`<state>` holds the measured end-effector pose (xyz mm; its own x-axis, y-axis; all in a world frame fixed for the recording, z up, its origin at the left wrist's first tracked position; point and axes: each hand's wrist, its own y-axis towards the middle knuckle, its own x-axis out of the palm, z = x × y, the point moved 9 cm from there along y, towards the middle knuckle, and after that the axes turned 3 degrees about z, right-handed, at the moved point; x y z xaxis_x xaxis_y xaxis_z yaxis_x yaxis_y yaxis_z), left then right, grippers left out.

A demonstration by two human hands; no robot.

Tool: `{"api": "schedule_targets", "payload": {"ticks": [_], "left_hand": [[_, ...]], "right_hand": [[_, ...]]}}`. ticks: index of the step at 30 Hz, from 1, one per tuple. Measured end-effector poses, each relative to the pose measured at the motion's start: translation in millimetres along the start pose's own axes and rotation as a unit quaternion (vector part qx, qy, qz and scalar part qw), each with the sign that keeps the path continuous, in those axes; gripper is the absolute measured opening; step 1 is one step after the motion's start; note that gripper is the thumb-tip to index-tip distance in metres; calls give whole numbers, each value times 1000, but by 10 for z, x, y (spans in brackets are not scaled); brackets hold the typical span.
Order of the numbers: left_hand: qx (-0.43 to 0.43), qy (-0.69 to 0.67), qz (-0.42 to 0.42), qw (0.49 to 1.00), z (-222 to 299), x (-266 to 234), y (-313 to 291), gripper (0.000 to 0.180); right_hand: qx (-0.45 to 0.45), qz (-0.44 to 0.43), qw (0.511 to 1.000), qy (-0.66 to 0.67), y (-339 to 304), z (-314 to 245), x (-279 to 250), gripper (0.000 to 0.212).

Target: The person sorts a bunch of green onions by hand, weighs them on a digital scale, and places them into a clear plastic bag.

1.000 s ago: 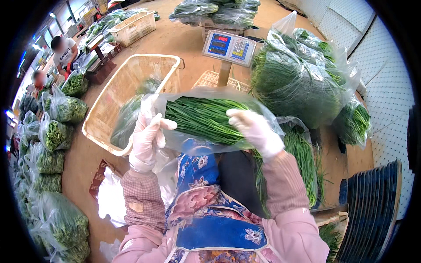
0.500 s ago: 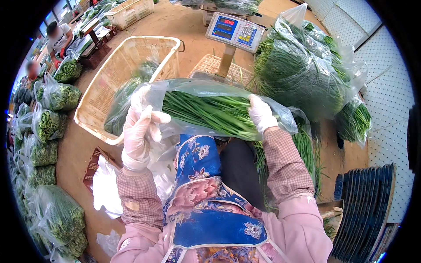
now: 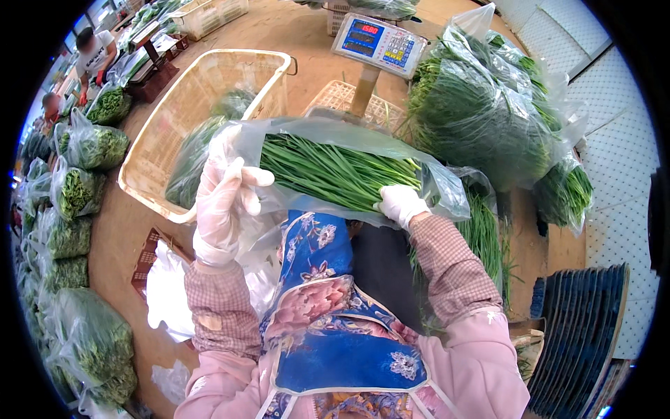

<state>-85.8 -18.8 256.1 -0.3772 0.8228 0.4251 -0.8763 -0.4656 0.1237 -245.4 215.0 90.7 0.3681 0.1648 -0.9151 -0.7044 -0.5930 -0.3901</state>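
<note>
A person is wearing a blue apron (image 3: 349, 359) with flowers, low in the middle of the frame. A bunch of long green stalks (image 3: 335, 171) is lying inside a clear bag (image 3: 450, 192) in the middle of the frame, above the lap. The left hand (image 3: 225, 192), in a thin white glove, is touching the left end of the bag. Two of its fingers are sticking out to the right, a bit apart and bent, but one cannot tell how tightly the hand is gripping. The right hand (image 3: 405, 204), gloved too, is touching the lower right of the bunch. Its fingers are curling in close together; one cannot tell if they are pinching the bag or the stalks.

More stalks (image 3: 483, 241) are lying just right of the right arm. White plastic (image 3: 167, 290) is lying left of the left arm. Dark blue trays (image 3: 579, 335) are standing in a row at the lower right. A big cream crate (image 3: 188, 94) is sitting at the upper left, with a bagged bundle (image 3: 192, 164) inside. A scale display (image 3: 379, 45) is glowing red at the top, and a big bag of greens (image 3: 481, 119) is bulging at the upper right. Far off at the upper left, a co-worker (image 3: 98, 52) is wearing a white top.
</note>
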Motion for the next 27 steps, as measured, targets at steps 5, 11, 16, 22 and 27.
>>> {"api": "schedule_targets", "payload": {"ticks": [5,11,16,22,27], "left_hand": [[8,9,6,1000,63,20,-5,39],[9,17,37,999,25,-82,45,35],[26,29,31,999,-4,-46,46,33],[41,42,33,998,71,-35,13,30],[63,-5,84,994,-39,-191,8,27]], "right_hand": [[-10,246,955,163,-110,151,-804,29],[-12,202,902,381,-383,-26,-1178,27],[58,130,958,249,-391,236,-733,52],[-2,-115,963,245,-852,-155,-403,50],[-95,128,770,618,-1552,194,-1151,37]]}}
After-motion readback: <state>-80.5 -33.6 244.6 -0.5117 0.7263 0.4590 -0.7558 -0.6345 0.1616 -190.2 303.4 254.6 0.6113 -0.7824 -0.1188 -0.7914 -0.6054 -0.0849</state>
